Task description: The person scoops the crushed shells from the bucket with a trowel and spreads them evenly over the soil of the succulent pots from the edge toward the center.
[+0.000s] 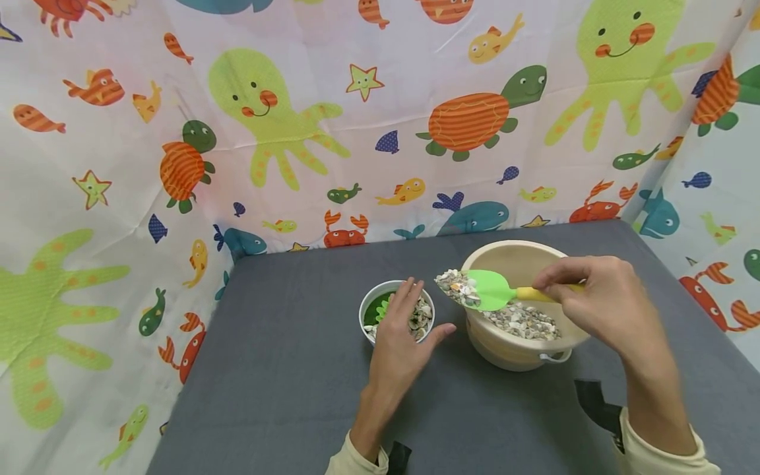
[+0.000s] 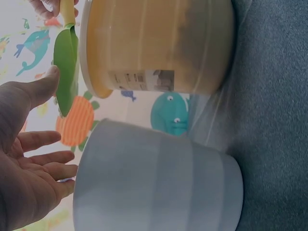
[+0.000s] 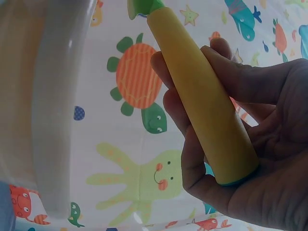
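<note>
My right hand (image 1: pixel 605 300) grips the yellow handle (image 3: pixel 202 96) of a green trowel (image 1: pixel 489 290). Its blade carries a heap of small stones (image 1: pixel 458 288) and is over the left rim of a beige bucket (image 1: pixel 505 353). More pebbles (image 1: pixel 525 322) lie inside that bucket. My left hand (image 1: pixel 400 346) is over the near rim of a small white pot (image 1: pixel 363 310), fingers spread and holding nothing. Inside the pot are stones and a bright green plant-like piece (image 1: pixel 382 310), partly hidden by the fingers. In the left wrist view the trowel blade (image 2: pixel 66 67) is close to the left thumb.
A grey cloth (image 1: pixel 285 369) covers the table under both containers. Behind and at the sides hangs a white curtain (image 1: pixel 320 211) printed with sea animals. The bucket has a small white handle (image 1: pixel 555 357) on its near side.
</note>
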The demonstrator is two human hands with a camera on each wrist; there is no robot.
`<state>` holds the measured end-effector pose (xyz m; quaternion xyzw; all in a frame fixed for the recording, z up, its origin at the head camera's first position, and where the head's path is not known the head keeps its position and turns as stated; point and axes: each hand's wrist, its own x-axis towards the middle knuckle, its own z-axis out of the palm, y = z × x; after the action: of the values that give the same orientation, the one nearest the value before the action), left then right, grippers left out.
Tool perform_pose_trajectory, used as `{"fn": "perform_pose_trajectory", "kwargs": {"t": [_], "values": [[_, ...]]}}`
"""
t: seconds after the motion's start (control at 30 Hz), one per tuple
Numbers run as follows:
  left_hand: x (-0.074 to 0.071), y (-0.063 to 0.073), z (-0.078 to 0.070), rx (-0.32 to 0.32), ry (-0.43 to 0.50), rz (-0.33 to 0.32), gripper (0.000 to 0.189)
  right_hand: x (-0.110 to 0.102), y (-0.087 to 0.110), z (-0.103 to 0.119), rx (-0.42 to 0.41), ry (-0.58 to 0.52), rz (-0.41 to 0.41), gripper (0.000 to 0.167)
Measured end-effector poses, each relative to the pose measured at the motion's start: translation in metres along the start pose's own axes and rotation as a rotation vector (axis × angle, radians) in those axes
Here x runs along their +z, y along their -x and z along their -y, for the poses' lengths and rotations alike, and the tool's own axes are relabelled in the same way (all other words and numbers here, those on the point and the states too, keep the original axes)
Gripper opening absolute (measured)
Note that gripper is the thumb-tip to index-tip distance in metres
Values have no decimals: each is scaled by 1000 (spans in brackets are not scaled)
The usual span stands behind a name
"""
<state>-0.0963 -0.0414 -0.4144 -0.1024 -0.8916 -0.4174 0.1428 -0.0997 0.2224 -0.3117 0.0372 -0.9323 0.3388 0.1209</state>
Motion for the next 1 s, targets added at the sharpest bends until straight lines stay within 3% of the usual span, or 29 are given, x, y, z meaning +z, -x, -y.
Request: {"fn": "perform_pose_trajectory", "kwargs": {"t": [0.2, 0.7, 1.0], "values": [[-5, 1, 4, -27, 4, -20, 82, 6, -3, 5, -32, -20, 18, 21], [-18, 6, 24, -1, -4, -83, 88, 21, -7, 18, -88, -58, 41, 25], [-27, 12, 41, -100, 17, -64, 94, 37, -10, 23, -146, -71, 77, 22]]}}
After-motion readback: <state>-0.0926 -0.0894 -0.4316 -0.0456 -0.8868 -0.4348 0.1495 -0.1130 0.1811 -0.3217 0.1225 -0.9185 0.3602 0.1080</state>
